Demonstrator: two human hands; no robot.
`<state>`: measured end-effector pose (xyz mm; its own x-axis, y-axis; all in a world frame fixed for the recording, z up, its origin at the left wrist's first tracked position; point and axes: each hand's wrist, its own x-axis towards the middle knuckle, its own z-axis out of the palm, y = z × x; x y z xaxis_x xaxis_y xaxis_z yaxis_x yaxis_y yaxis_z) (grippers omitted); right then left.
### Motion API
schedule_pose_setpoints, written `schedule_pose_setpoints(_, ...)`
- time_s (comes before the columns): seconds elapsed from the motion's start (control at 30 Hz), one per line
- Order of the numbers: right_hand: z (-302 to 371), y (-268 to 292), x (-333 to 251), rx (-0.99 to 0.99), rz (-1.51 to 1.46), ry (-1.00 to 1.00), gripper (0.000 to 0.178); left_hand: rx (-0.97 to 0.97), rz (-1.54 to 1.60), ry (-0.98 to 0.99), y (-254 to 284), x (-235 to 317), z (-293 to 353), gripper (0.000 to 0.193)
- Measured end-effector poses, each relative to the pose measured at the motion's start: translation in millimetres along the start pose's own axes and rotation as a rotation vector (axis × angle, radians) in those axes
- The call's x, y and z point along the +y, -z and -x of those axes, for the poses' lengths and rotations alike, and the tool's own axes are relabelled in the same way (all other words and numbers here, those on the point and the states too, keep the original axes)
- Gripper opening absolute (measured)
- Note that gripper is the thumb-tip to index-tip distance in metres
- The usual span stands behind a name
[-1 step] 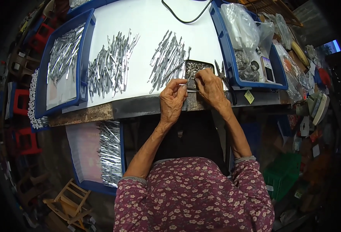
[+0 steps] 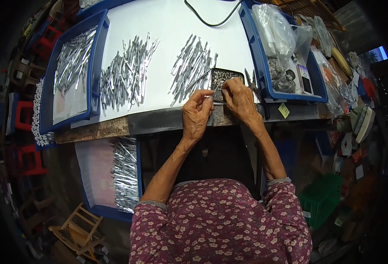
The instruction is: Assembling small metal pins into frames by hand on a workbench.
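Both my hands meet at the table's front edge, just before a small black tray [image 2: 242, 75] of tiny shiny metal parts. My left hand [image 2: 196, 115] is closed, thumb and forefinger pinched on a thin metal piece [image 2: 216, 89] that is mostly covered by fingers. My right hand [image 2: 241, 102] is closed beside it, its fingertips pressed together; whatever they grip is hidden. Left of the tray lies a pile of slim silver metal strips [image 2: 188, 70] on white paper. A second pile of strips [image 2: 125, 75] is further left. Pliers [image 2: 252, 81] rest right of the tray.
A blue bin [image 2: 98, 66] of strips stands on the left, and another blue bin [image 2: 286, 95] with plastic bags and a phone on the right. Below the table is a blue tray [image 2: 99, 211] with more strips. A black cable [image 2: 211, 25] lies at the back.
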<state>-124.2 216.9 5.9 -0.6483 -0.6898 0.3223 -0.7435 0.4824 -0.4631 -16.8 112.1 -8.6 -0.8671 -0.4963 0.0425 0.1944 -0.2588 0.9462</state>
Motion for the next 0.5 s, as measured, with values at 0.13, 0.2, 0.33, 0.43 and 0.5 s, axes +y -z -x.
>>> schedule_pose_setpoints(0.13, -1.3, -3.7, 1.1, -0.007, 0.034, -0.013, 0.009, -0.024, -0.002, 0.009, 0.3, 2.5, 0.3, 0.012)
schedule_pose_setpoints(0.2, -2.9, -6.9, 2.1, 0.002, 0.046, -0.006, 0.01, -0.027, -0.014, 0.019, 1.3, 3.2, 0.7, 0.012)
schedule_pose_setpoints(0.33, -4.0, -8.8, 0.8, 0.004, 0.095, 0.013, 0.011, -0.021, -0.033, 0.03, 1.4, 4.2, 0.5, 0.011)
schedule_pose_setpoints(0.43, -4.3, -8.3, 1.6, 0.004, 0.136, 0.05, 0.01, -0.02, -0.041, 0.035, 0.8, 4.7, 0.1, 0.011)
schedule_pose_setpoints(0.5, -4.8, -6.4, 1.3, 0.008, 0.129, 0.039, 0.009, -0.016, -0.04, 0.038, 1.3, 4.6, -0.6, 0.011)
